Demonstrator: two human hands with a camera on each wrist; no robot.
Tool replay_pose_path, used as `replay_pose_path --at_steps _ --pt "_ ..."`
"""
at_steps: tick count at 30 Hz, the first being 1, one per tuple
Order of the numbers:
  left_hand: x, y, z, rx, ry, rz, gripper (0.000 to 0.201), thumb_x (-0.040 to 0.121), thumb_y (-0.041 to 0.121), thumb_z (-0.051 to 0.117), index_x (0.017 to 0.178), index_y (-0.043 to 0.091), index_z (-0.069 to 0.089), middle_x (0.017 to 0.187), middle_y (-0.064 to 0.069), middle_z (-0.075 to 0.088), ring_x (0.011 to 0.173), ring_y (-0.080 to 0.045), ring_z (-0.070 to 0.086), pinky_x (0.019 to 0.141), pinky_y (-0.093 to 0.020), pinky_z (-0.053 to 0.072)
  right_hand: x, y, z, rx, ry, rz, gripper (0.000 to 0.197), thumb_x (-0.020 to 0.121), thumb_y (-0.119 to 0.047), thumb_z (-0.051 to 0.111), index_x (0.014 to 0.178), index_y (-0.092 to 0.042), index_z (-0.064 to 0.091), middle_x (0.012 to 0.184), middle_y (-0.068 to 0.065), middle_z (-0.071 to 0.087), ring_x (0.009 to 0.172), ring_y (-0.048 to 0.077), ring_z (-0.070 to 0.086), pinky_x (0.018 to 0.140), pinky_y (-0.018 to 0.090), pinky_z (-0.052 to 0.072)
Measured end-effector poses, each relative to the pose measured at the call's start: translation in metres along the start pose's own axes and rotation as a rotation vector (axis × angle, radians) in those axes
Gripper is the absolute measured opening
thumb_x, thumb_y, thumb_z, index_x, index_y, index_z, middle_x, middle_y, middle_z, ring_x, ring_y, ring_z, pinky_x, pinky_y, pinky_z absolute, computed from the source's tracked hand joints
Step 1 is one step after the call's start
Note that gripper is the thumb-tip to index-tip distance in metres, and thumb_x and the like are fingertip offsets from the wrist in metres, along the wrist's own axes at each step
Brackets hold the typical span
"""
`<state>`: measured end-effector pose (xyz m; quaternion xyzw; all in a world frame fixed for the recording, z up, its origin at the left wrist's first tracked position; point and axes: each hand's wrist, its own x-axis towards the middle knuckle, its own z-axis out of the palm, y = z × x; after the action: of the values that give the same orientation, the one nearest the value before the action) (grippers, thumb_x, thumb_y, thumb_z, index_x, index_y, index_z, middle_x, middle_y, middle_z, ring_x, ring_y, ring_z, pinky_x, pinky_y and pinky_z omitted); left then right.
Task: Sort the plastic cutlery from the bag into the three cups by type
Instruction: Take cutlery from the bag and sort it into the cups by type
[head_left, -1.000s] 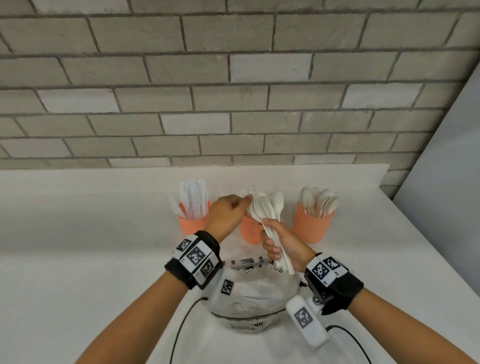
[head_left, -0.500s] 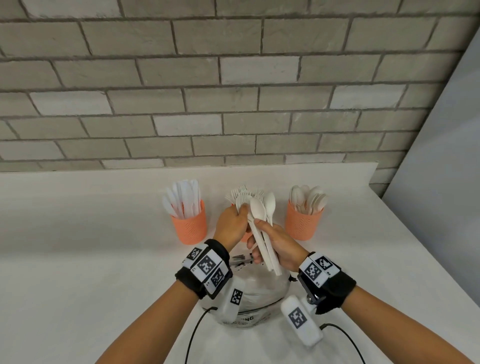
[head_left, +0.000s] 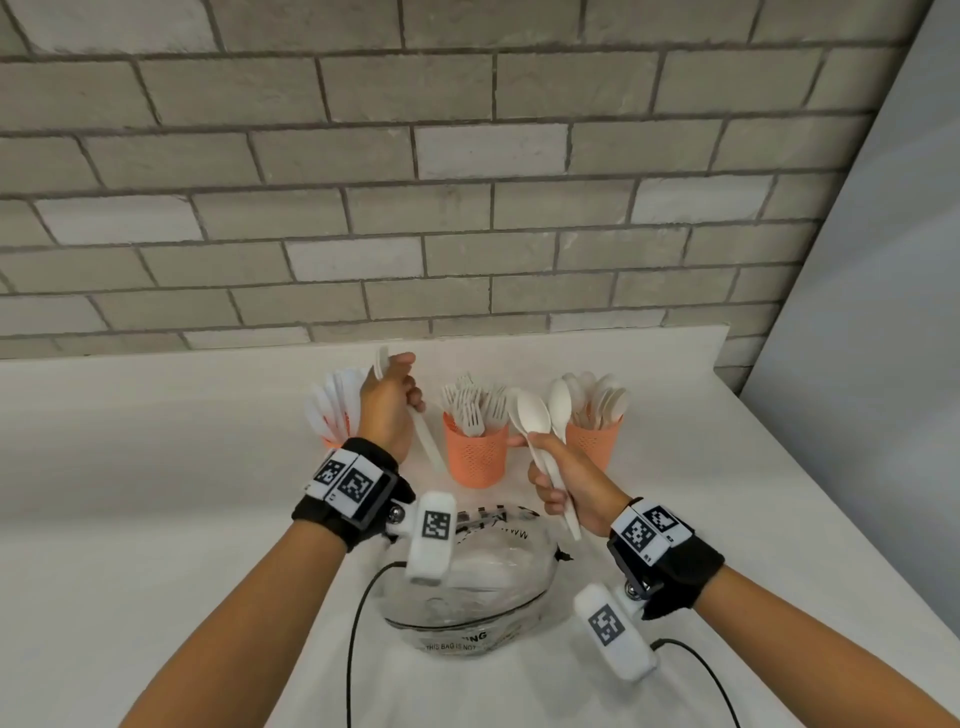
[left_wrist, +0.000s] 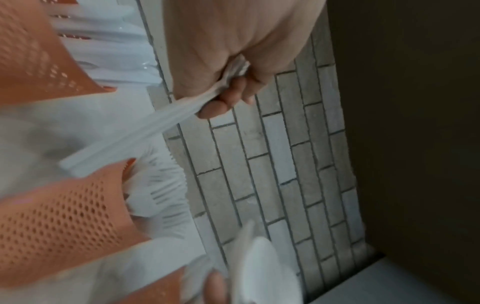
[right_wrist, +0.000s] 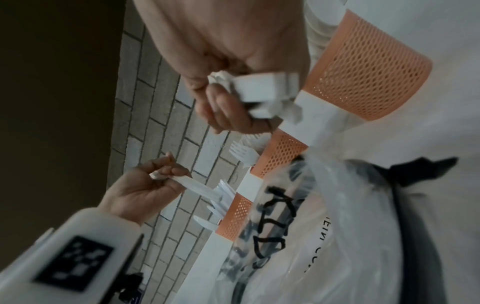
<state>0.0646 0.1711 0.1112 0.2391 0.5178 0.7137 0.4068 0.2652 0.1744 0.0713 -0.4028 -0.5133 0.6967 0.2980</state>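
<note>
Three orange mesh cups stand in a row at the back of the white counter: the knife cup (head_left: 328, 441) half hidden behind my left hand, the fork cup (head_left: 475, 454) in the middle, and the spoon cup (head_left: 595, 444) on the right. My left hand (head_left: 402, 384) grips one white knife (head_left: 426, 436), blade up, just right of the knife cup. The same knife (left_wrist: 135, 139) shows in the left wrist view. My right hand (head_left: 545, 467) holds two white spoons (head_left: 535, 415) upright between the fork and spoon cups. A clear plastic bag (head_left: 478, 582) lies below both wrists.
A grey brick wall (head_left: 467, 208) rises behind the counter. A pale panel (head_left: 883, 364) closes off the right side. Cables (head_left: 358, 623) run from the wrist cameras across the counter near the bag.
My left hand has drawn the knife out of the bundle and carried it left to the knife cup. My right hand has shifted right, now holding only spoons.
</note>
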Motion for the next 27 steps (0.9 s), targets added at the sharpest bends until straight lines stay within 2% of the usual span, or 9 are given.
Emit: replay_pose_path --at_steps 4,10,15,17,18,20,21,24,27 --pt "0.016 0.005 0.008 0.012 0.048 0.055 0.024 0.094 0.027 0.049 0.072 0.017 0.053 0.054 0.005 0.038 0.036 -0.006 0.035 0.048 -0.023 0.033 -0.003 -0.004 -0.006 0.028 0.014 0.009 0.031 0.098 -0.037 0.034 0.102 -0.02 0.06 0.042 -0.007 0.03 0.03 0.003 0.022 0.031 0.013 0.019" --pt "0.037 0.01 0.034 0.0 0.097 0.147 0.031 0.096 0.027 0.048 0.066 0.018 0.046 0.053 0.007 0.042 0.032 -0.003 0.036 0.05 -0.024 0.033 -0.004 -0.005 -0.013 0.065 0.06 0.015 0.034 0.096 -0.046 0.036 0.096 -0.015 0.049 0.041 -0.006 0.038 0.029 0.003 0.023 0.03 0.012 0.019" --pt "0.053 -0.02 0.04 0.101 0.106 0.129 0.036 0.097 0.031 0.043 0.065 0.016 0.043 0.034 0.01 0.041 0.033 -0.003 0.042 0.062 -0.032 0.04 -0.004 -0.003 -0.019 0.018 0.073 -0.008 0.036 0.096 -0.046 0.036 0.093 -0.014 0.053 0.047 -0.002 0.044 0.029 0.004 0.028 0.031 0.012 0.021" --pt "0.055 -0.034 0.04 0.159 0.101 0.107 0.034 0.097 0.034 0.042 0.073 0.012 0.05 0.048 0.002 0.046 0.046 -0.011 0.05 0.07 -0.036 0.042 -0.003 -0.002 -0.021 0.018 0.075 -0.004 0.037 0.096 -0.045 0.037 0.093 -0.014 0.055 0.047 -0.003 0.044 0.029 0.005 0.029 0.031 0.013 0.022" --pt "0.054 -0.041 0.04 0.228 0.091 0.106 0.035 0.097 0.037 0.04 0.088 0.007 0.056 0.06 -0.004 0.054 0.06 -0.018 0.057 0.078 -0.037 0.044 -0.002 -0.001 -0.023 0.016 0.078 -0.001 0.037 0.096 -0.045 0.037 0.094 -0.013 0.056 0.045 -0.003 0.044 0.029 0.005 0.028 0.031 0.013 0.022" --pt "0.052 -0.055 0.037 0.466 0.066 0.112 0.052 0.097 0.039 0.038 0.125 -0.003 0.048 0.103 -0.017 0.065 0.103 -0.032 0.059 0.098 -0.039 0.041 -0.001 0.0 -0.025 0.016 0.08 0.002 0.038 0.096 -0.046 0.037 0.094 -0.013 0.057 0.044 -0.004 0.042 0.028 0.004 0.026 0.031 0.013 0.021" --pt "0.051 -0.061 0.035 0.601 0.052 0.146 0.051 0.097 0.037 0.039 0.129 -0.003 0.045 0.119 -0.018 0.059 0.116 -0.034 0.052 0.103 -0.039 0.037 -0.001 0.0 -0.026 0.016 0.078 0.002 0.038 0.096 -0.046 0.036 0.094 -0.014 0.057 0.045 -0.004 0.041 0.029 0.004 0.025 0.032 0.013 0.02" --pt "0.051 -0.072 0.029 0.839 -0.001 0.357 0.023 0.095 0.01 0.041 0.108 -0.001 0.057 0.113 -0.02 0.058 0.11 -0.035 0.051 0.094 -0.039 0.04 0.001 0.002 -0.027 0.015 0.066 0.003 0.038 0.096 -0.046 0.035 0.094 -0.014 0.056 0.047 -0.002 0.038 0.029 0.005 0.024 0.033 0.013 0.02" --pt "0.05 -0.077 0.029 0.926 -0.043 0.463 0.029 0.091 -0.004 0.037 0.112 0.001 0.056 0.113 -0.02 0.055 0.11 -0.032 0.049 0.092 -0.029 0.037 0.003 0.005 -0.027 0.018 0.054 -0.003 0.039 0.096 -0.047 0.035 0.095 -0.014 0.056 0.047 -0.002 0.038 0.03 0.005 0.024 0.033 0.013 0.02"
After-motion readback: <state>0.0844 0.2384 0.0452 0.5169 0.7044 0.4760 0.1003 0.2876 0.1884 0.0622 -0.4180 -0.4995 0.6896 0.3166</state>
